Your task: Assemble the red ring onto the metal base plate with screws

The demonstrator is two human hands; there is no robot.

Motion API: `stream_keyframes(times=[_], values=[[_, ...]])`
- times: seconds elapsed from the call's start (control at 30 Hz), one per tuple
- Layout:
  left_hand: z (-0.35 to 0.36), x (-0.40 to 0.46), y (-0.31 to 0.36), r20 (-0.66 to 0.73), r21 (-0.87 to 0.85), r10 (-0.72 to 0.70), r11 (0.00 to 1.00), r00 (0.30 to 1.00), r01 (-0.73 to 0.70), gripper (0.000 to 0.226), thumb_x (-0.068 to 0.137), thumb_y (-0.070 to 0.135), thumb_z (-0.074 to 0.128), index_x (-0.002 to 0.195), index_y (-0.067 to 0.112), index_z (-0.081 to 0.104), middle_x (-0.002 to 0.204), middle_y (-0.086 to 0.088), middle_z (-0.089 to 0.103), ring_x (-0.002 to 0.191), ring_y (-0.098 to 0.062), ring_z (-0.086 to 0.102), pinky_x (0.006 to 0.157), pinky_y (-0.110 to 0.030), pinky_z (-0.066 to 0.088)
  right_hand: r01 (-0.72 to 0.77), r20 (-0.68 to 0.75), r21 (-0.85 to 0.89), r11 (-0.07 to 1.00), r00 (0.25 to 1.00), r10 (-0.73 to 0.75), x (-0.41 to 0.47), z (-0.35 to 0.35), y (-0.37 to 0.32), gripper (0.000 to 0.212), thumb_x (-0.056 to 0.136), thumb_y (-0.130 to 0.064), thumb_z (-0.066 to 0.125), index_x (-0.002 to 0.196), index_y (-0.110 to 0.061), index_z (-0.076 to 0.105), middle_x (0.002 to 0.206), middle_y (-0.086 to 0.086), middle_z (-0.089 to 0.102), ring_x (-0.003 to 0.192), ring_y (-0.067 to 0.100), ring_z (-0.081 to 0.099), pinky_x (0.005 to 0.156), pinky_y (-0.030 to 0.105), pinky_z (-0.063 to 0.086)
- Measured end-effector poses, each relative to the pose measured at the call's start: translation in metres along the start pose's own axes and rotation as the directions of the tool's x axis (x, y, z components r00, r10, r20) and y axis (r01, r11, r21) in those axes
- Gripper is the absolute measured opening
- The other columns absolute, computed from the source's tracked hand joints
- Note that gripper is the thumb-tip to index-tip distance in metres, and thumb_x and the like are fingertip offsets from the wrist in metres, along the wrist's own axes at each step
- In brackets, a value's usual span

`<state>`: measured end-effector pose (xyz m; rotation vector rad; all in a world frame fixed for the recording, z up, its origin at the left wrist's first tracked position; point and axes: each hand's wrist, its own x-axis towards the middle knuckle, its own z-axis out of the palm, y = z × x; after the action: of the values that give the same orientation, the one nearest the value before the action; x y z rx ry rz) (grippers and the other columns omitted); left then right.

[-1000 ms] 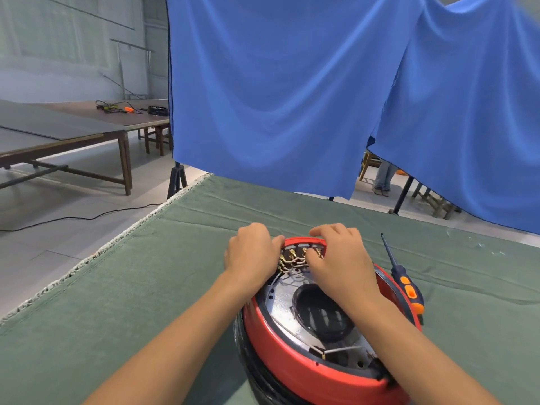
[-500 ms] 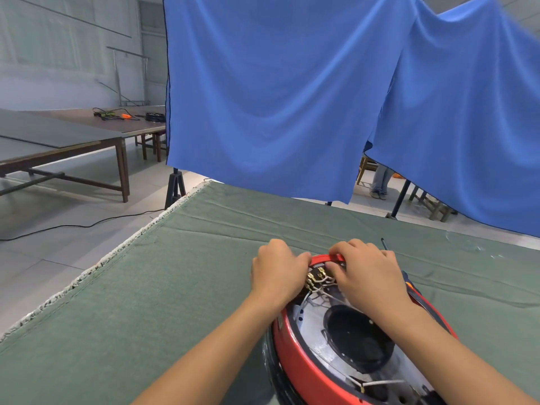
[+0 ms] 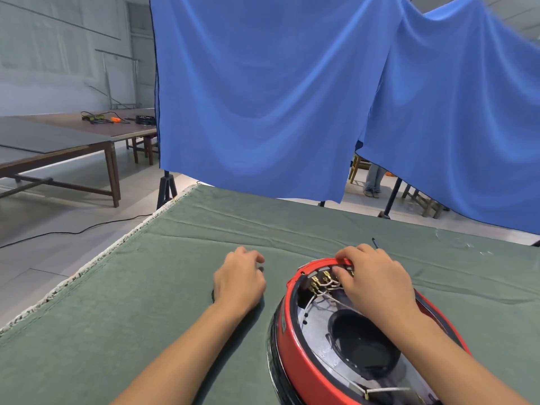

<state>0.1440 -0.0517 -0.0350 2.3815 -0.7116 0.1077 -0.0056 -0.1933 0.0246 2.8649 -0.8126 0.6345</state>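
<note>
The red ring (image 3: 292, 340) sits around the silver metal base plate (image 3: 317, 325) at the lower right of the green cloth. The plate has a black hollow (image 3: 362, 343) in its middle, with white wires and brass terminals (image 3: 318, 280) at the far side. My right hand (image 3: 377, 285) grips the ring's far rim, fingers over the edge and thumb inside by the terminals. My left hand (image 3: 239, 282) rests on the cloth left of the ring, fingers loosely curled. A small dark piece (image 3: 261, 269) lies at its fingertips. Whether it is a screw is unclear.
A screwdriver tip (image 3: 375, 243) pokes out behind my right hand. The green-covered table (image 3: 146, 287) ends at a frayed left edge. Blue cloth (image 3: 263, 97) hangs on stands behind it. Wooden tables (image 3: 73, 141) stand far left. A person's legs (image 3: 372, 182) show behind the cloth.
My left hand has come off the ring and moved left onto the cloth. My right hand stays on the far rim. The view has shifted, so the assembly sits further right.
</note>
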Motion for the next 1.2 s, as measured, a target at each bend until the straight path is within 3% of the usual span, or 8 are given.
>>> stream_keyframes(times=[0.13, 0.3, 0.4, 0.53, 0.73, 0.93, 1.03, 1.2], values=[[0.009, -0.009, 0.018, 0.132, -0.169, 0.309, 0.943, 0.942, -0.286, 0.026, 0.092, 0.012, 0.052, 0.108, 0.020, 0.070, 0.112, 0.004, 0.066, 0.108, -0.017, 0.051, 0.088, -0.025, 0.037, -0.007, 0.011, 0.071, 0.997, 1.000, 0.007, -0.002, -0.001, 0.001, 0.027, 0.091, -0.047, 0.047, 0.114, -0.037, 0.057, 0.113, -0.014, 0.057, 0.104, 0.013, 0.049, 0.076, 0.027, 0.033], [-0.015, -0.005, 0.038, 0.327, -0.632, 0.179, 0.772, 0.928, 0.073, 0.023, 0.093, 0.011, 0.051, 0.084, 0.002, 0.071, 0.082, -0.011, 0.067, 0.076, -0.017, 0.057, 0.070, -0.024, 0.045, -0.021, 0.049, 0.165, 0.986, 0.999, 0.014, -0.002, -0.004, -0.005, 0.025, 0.087, -0.038, 0.048, 0.109, -0.038, 0.060, 0.111, -0.018, 0.059, 0.105, 0.009, 0.049, 0.070, 0.026, 0.034], [-0.028, -0.006, 0.047, 0.532, -0.523, 0.212, 0.844, 0.820, 0.122, 0.045, 0.089, 0.046, 0.058, 0.092, 0.002, 0.067, 0.078, -0.006, 0.068, 0.071, -0.020, 0.060, 0.068, -0.031, 0.047, -0.125, 0.048, 0.331, 0.935, 0.992, 0.115, 0.002, -0.010, -0.001, 0.028, 0.089, -0.023, 0.045, 0.103, -0.032, 0.068, 0.108, -0.013, 0.067, 0.104, 0.015, 0.057, 0.076, 0.028, 0.040], [-0.038, -0.012, 0.056, 0.605, -0.271, 0.113, 0.960, 0.788, 0.070, 0.037, 0.080, 0.049, 0.068, 0.094, 0.015, 0.062, 0.090, -0.007, 0.071, 0.084, -0.025, 0.070, 0.073, -0.037, 0.058, -0.210, 0.071, 0.560, 0.802, 0.976, 0.206, 0.002, -0.024, 0.012, 0.033, 0.088, -0.012, 0.043, 0.077, -0.030, 0.069, 0.085, -0.012, 0.071, 0.096, 0.015, 0.064, 0.087, 0.034, 0.048], [-0.056, -0.018, 0.054, 0.730, -0.104, 0.063, 0.994, 0.680, 0.020, 0.047, 0.078, 0.049, 0.071, 0.111, 0.019, 0.057, 0.100, 0.002, 0.065, 0.090, -0.016, 0.065, 0.073, -0.036, 0.060, -0.311, 0.125, 0.495, 0.811, 0.950, 0.287, -0.006, -0.032, 0.042, 0.028, 0.087, -0.017, 0.048, 0.073, -0.036, 0.063, 0.081, -0.015, 0.067, 0.091, 0.015, 0.060, 0.082, 0.032, 0.046], [-0.050, -0.024, 0.059, 0.501, -0.085, -0.046, 0.991, 0.864, 0.102, 0.009, 0.078, 0.017, 0.056, 0.077, 0.008, 0.054, 0.079, -0.010, 0.061, 0.082, -0.034, 0.067, 0.055, -0.045, 0.059, -0.391, 0.244, 0.510, 0.766, 0.920, 0.307, -0.019, -0.027, 0.056, 0.013, 0.086, -0.025, 0.061, 0.076, -0.032, 0.065, 0.075, -0.015, 0.063, 0.084, 0.015, 0.058, 0.072, 0.027, 0.037], [-0.054, -0.014, 0.048, 0.322, -0.004, -0.059, 0.998, 0.945, 0.064, 0.025, 0.078, 0.020, 0.058, 0.059, 0.011, 0.045, 0.063, -0.009, 0.054, 0.078, -0.035, 0.065, 0.057, -0.044, 0.052, -0.379, 0.222, 0.631, 0.677, 0.924, 0.310, -0.018, -0.031, 0.057, 0.012, 0.087, -0.030, 0.064, 0.077, -0.025, 0.068, 0.080, -0.005, 0.068, 0.085, 0.017, 0.061, 0.074, 0.029, 0.042], [-0.073, 0.003, 0.031, 0.181, -0.300, -0.214, 0.917, 0.960, 0.261, 0.027, 0.076, 0.009, 0.061, 0.051, 0.006, 0.052, 0.035, -0.002, 0.048, 0.042, -0.028, 0.053, 0.032, -0.032, 0.042, -0.345, 0.202, 0.816, 0.463, 0.922, 0.330, -0.010, -0.047, 0.049, 0.031, 0.087, -0.049, 0.059, 0.086, -0.021, 0.070, 0.088, -0.004, 0.070, 0.082, 0.015, 0.062, 0.070, 0.031, 0.049]])
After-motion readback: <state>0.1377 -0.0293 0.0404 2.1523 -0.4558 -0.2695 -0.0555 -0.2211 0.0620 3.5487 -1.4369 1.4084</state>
